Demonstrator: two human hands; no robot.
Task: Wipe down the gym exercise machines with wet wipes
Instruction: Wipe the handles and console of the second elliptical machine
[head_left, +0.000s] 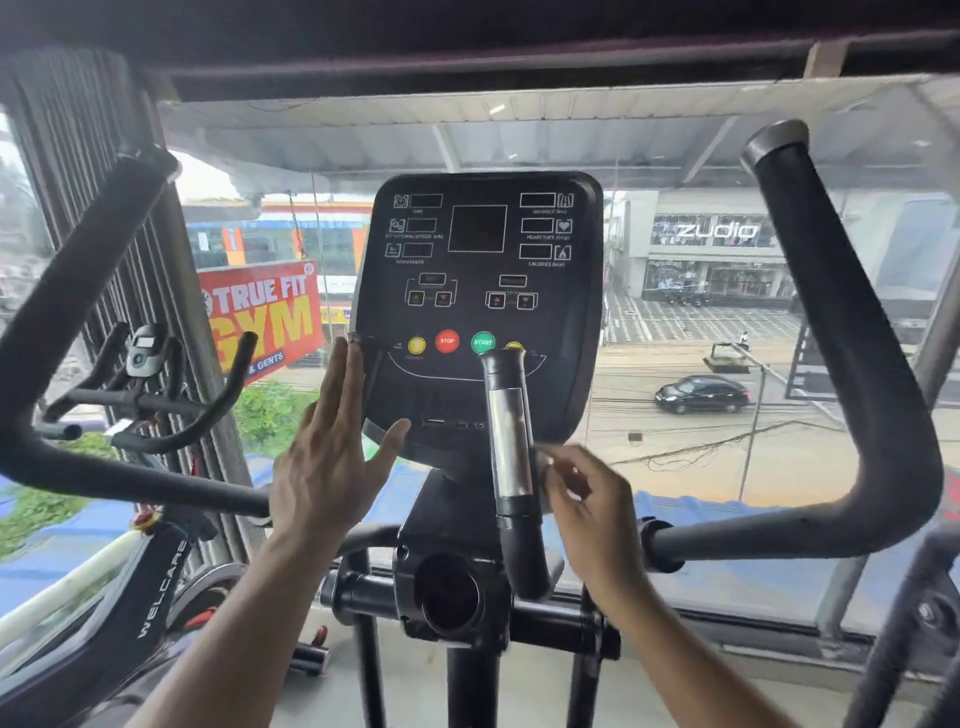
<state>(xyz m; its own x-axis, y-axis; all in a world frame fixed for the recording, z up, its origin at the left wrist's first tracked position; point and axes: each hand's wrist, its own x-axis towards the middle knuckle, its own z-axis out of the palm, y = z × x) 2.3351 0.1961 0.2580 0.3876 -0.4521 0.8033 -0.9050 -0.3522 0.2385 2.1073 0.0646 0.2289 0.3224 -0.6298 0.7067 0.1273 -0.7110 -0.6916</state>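
Elliptical-type machine is faced head-on, console centred, far side against the window. Left hand is held flat, fingers straight and together, thumb spread, palm at the left edge of the console beside the left inner grip — contact cannot be confirmed. Right hand is blurred, fingers curled just right of the right inner grip, apparently pinching a small pale item, likely the wet wipe; too smeared to be sure. Step in hand is judged to be wiping of the right inner grip and its metal sensor strip. To be done well: the wipe should be wrapped around the grip rather than dabbed at one side, then drawn from the top cap down to the bend so the back face is covered too. The metal strip is where palms sit, so a second pass is warranted there. The console could be steadied with the flat left hand, kept off the STOP button and START button. Long outer handles left and right appear not yet reached — best done next, top to joint.
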